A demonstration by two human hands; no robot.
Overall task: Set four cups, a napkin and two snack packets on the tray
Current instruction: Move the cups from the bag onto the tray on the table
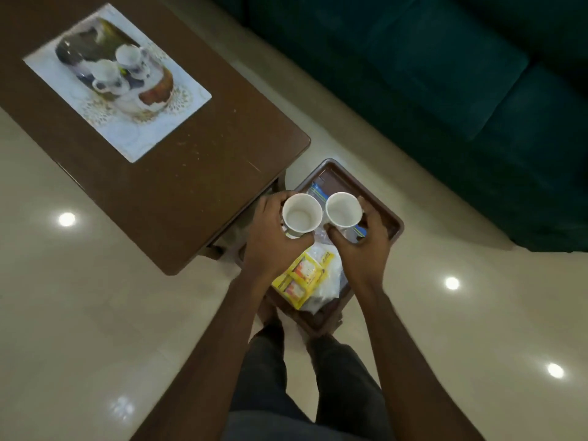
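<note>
A brown tray (393,219) lies low by my feet, beside the table corner. Above it my left hand (270,240) grips a white paper cup (301,216), and my right hand (366,246) grips a second white paper cup (343,209); both cups are upright and empty. A yellow snack packet (304,280) and a clear plastic packet (329,283) lie on the tray's near part. A clear packet with a blue strip (318,190) shows under the cups. I cannot tell whether a napkin lies there.
A brown wooden table (178,173) stands at the left with a printed placemat (117,81) showing teacups. A dark green sofa (461,106) fills the upper right. Glossy cream floor surrounds the tray, with my legs (305,377) below.
</note>
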